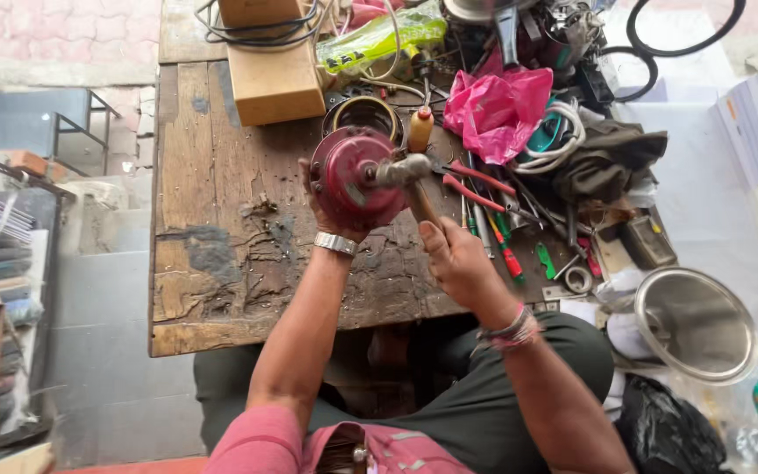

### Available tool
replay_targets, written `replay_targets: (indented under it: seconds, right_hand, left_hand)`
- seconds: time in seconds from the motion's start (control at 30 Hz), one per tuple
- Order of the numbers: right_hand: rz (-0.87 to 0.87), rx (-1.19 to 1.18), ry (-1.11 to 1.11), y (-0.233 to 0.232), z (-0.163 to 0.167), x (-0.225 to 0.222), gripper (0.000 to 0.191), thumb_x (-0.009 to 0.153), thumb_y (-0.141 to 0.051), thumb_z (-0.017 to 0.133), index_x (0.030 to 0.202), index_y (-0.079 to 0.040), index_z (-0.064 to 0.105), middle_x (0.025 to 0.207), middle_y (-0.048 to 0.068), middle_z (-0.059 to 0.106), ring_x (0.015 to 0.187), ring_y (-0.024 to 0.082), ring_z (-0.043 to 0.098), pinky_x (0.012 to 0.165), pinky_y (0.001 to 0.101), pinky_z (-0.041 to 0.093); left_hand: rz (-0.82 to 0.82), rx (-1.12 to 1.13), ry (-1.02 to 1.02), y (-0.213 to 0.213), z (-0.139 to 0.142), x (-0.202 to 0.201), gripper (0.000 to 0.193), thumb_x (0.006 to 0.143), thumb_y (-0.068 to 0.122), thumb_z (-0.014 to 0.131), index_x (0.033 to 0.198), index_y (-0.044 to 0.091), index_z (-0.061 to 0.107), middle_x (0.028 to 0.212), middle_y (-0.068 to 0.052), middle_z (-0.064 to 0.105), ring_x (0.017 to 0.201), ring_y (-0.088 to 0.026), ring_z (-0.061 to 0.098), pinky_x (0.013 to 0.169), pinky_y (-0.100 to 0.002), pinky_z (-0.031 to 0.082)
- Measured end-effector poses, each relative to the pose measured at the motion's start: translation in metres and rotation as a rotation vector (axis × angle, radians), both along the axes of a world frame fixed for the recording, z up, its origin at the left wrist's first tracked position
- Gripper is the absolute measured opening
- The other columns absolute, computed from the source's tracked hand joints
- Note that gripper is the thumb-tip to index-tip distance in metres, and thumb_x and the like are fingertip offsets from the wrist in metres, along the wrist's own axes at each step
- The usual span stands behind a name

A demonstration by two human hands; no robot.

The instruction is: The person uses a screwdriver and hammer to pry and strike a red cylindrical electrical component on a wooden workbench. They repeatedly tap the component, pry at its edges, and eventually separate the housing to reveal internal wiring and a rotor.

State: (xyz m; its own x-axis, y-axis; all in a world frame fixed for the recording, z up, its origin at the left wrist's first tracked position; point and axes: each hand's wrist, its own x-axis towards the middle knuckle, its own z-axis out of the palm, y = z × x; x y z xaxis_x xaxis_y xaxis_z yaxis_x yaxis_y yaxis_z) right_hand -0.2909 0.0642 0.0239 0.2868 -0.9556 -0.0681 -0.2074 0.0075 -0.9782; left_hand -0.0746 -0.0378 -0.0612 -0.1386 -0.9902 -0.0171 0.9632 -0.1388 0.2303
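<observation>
1. A round red motor housing (357, 178) is held up on edge over the worn wooden workbench (221, 219) by the left hand (319, 204), whose fingers are wrapped around its far rim; a metal watch (336, 243) is worn on that wrist.
2. A hammer (407, 172) is gripped by its wooden handle in the closed right hand (454, 256), and its steel head is set against the housing's face at about 3 o'clock of the centre.
3. At 12 o'clock of the housing, a metal ring (362, 113) is seen lying flat on the bench, with a small orange bottle (419, 128) just beside it at 1 o'clock.
4. A wooden box (275, 83) is placed at 11 o'clock, well apart from the hands.
5. At 2 o'clock a pink plastic bag (497, 107) is found among cables, while red-handled pliers (475, 184) and screwdrivers are spread at 3 o'clock.
6. A steel bowl (695, 323) is set off the bench at 4 o'clock of the right hand.
</observation>
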Motion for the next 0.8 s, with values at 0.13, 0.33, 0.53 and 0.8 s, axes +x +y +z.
replay_targets:
  seconds: [0.13,0.33,0.53,0.8]
  right_hand:
    - [-0.021,0.358,-0.302,-0.006,-0.021,-0.010,0.039,0.100,-0.048,0.058,0.096,-0.009,0.058,0.062,-0.005,0.046,0.044,0.003,0.039,0.035,0.0210,0.028]
    - [-0.177,0.255,-0.346,-0.012,-0.009,-0.019,0.034,0.097,-0.042,0.068,0.095,-0.011,0.053,0.064,-0.007,0.045,0.043,0.003,0.040,0.034,0.0232,0.030]
    - [-0.270,0.391,-0.488,-0.019,-0.003,-0.025,0.035,0.097,-0.040,0.068,0.089,-0.010,0.051,0.059,-0.004,0.044,0.036,0.004,0.037,0.030,0.0226,0.026]
    - [-0.253,0.336,-0.486,-0.020,0.004,-0.027,0.035,0.099,-0.041,0.067,0.092,-0.010,0.053,0.060,-0.005,0.045,0.038,0.004,0.038,0.031,0.0215,0.027]
  left_hand:
    - [0.024,0.011,-0.014,0.011,-0.004,0.001,0.085,0.087,0.073,0.048,0.152,0.018,0.042,0.154,-0.012,0.047,0.137,-0.036,0.050,0.110,-0.065,0.044]
    - [0.060,-0.003,-0.063,-0.002,0.006,-0.005,0.077,0.093,0.062,0.053,0.152,0.013,0.045,0.151,-0.015,0.052,0.132,-0.035,0.057,0.109,-0.059,0.049]
    - [0.103,0.056,-0.278,0.017,-0.006,-0.017,0.074,0.097,0.053,0.062,0.152,0.007,0.044,0.131,-0.019,0.063,0.113,-0.031,0.066,0.094,-0.050,0.060]
    - [0.312,0.075,-0.401,0.025,-0.018,-0.036,0.091,0.088,0.047,0.075,0.157,0.020,0.021,0.130,-0.024,0.062,0.112,-0.034,0.067,0.089,-0.049,0.064]
